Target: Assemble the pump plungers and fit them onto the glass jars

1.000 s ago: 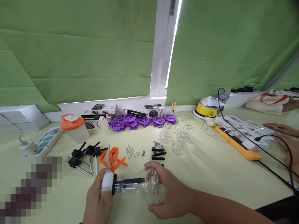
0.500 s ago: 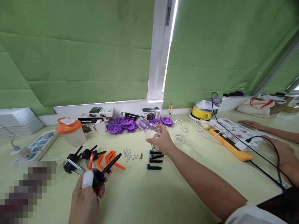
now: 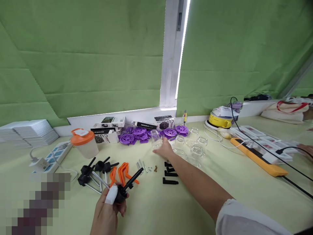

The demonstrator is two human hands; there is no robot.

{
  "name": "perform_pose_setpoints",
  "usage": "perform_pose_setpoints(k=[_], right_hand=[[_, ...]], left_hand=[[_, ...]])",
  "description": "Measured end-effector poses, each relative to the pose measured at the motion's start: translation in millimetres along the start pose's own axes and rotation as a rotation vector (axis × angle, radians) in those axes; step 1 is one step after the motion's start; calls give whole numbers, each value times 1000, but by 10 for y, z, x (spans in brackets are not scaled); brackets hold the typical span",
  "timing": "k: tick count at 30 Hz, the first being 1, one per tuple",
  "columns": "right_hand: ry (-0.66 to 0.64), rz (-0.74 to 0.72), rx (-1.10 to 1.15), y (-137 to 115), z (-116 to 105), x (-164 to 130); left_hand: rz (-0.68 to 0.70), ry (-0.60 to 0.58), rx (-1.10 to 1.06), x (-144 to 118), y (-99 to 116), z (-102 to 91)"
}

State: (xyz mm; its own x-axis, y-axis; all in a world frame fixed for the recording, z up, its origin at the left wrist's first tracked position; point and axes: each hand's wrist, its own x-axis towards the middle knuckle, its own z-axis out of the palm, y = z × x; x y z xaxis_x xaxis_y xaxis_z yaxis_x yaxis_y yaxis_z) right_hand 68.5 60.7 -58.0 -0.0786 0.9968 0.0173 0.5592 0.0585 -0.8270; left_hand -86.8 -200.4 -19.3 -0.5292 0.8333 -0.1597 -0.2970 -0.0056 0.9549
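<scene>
Grip L: left hand (image 3: 107,212) is closing its fingers round a black knob piece (image 3: 121,195), thumb w/ white tape on top; a black rod & a silver pin are sticking out of the piece, pointing up and away
Grip R: right hand (image 3: 163,150) is reaching far over the table, fingers wrapping the side of a clear jar (image 3: 155,139); jar is standing upright on the table, hand is touching it, can't tell how tight
Knob piece spot: it is up off the table (image 3: 220,182), near the front edge, just in front of the orange clips (image 3: 123,170)
Jar spot: it is sitting right in front of the purple wheels (image 3: 146,133), just left of more clear jars (image 3: 193,147)
Near L hand: other black knob pieces w/ silver pins (image 3: 94,169) are lying on the table, touching each other
Between hands: small silver pins & screws (image 3: 145,166), then black sticks (image 3: 170,174) under the right arm
Back left: cup w/ orange lid (image 3: 84,143) is standing beside a white power strip (image 3: 52,153)
Back: small boxes (image 3: 110,125) are lying by the wall
Right side: long orange bar (image 3: 259,156) w/ black cables is lying flat; a yellow round thing (image 3: 220,120) is behind it
</scene>
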Motion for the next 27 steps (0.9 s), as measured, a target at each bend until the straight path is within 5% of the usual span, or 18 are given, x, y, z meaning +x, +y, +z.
perform_pose_setpoints(k=[12,15,19,21,24,27], right_hand=[[-39,7,-83,-154,-91,-209],[24,-222,-100,-281,-311,-630],[-118,-975,-262,-357,-596,-1423],[-195,-1181,-373,-316,-662,-1740],[-197,-1235,-362,-227,-714,-1993],[-238,-975,-220,-228,-822,-2061]], left_hand=[[-1,-48,35,-31,20,16],[18,-65,58,-60,75,16],[-124,-201,24,-167,162,90],[-246,-301,43,-238,186,163],[-344,-419,143,-325,184,235],[-93,-386,340,-382,171,185]])
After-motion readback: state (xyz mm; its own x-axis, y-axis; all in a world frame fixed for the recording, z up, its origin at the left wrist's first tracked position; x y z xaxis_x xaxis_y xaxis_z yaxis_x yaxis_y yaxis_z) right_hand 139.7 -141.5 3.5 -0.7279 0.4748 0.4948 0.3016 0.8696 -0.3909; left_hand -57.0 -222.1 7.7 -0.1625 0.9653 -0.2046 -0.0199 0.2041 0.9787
